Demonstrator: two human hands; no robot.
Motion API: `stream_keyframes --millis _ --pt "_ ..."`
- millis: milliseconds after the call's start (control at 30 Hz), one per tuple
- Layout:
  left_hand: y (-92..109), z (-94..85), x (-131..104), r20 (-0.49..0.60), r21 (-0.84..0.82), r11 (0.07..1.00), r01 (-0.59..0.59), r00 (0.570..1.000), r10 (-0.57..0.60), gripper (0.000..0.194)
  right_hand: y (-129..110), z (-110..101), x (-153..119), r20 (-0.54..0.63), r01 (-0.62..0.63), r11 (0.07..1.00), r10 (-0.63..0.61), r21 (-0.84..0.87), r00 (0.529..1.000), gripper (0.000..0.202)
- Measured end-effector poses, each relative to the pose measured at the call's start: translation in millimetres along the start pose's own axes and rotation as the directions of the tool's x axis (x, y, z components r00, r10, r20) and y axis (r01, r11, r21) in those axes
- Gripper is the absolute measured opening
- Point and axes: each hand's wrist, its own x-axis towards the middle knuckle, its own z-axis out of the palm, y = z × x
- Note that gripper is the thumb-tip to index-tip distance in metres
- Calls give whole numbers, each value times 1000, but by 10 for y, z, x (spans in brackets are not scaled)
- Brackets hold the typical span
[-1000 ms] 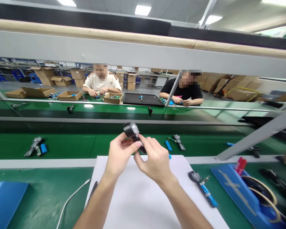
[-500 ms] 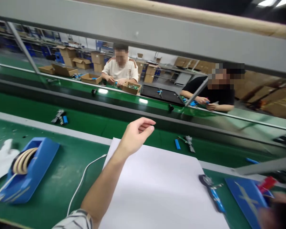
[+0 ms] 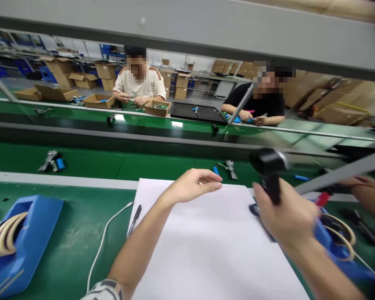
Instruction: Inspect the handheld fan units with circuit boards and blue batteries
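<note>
Right hand [image 3: 292, 214] around one black device [image 3: 271, 171]

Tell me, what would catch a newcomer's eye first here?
Probably the blurred black device held in the right hand, right of centre, comes first. The left hand, with nothing visible in its grasp, stands out next, over the white sheet in the middle. A bright blue tape dispenser at lower left also draws the eye.

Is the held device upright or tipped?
Roughly upright, though blurred: the device has its wide head above the handle in the right hand.
</note>
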Motion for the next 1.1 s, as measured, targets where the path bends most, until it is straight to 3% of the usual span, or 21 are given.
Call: stream_keyframes --millis 67,133,200,267,367,467,533,633,767,933,1000,1100 --pt "-71 96 95 -53 -161 986 -46 998 38 39 -115 264 27 -39 20 1000 -21 -15 999 38" --pt "-180 109 188 -255 -229 967 -112 965 52 44 -313 635 68 35 27 998 -29 60 999 39" --pt "-319 15 264 -479 -196 972 -132 877 23 45 -507 1004 124 211 -44 993 19 111 977 40" --pt "-470 -176 303 -589 -169 979 -112 808 -10 46 -626 1290 189 395 -120 975 37 188 918 51" --pt "-673 -541 270 -603 -203 978 -37 792 -96 52 -624 1545 269 584 -174 911 -85 373 807 68" --pt "-830 -835 170 -528 -253 962 106 817 -229 51 -495 1733 294 660 -179 859 -218 479 719 42" --pt "-917 -940 120 -494 -268 945 186 816 -301 45 -404 1875 280 675 -166 866 -234 472 699 36" --pt "-1028 -984 113 -487 -269 922 278 787 -379 34 -306 2087 218 682 -138 906 -195 401 705 30" --pt "-1150 -950 173 -506 -234 892 386 735 -451 28 -278 2259 89 691 -96 945 -157 313 705 27" --pt "-1316 -981 210 -614 -81 844 530 641 -461 28 -291 2229 53 689 -43 963 -159 267 707 29" --pt "-1381 -1032 203 -670 -5 812 583 601 -436 31 -166 2153 111 677 -83 981 -59 176 734 38" --pt "-1451 -1101 182 -724 92 766 636 571 -387 30 219 2014 203 630 -253 965 243 -76 738 38"
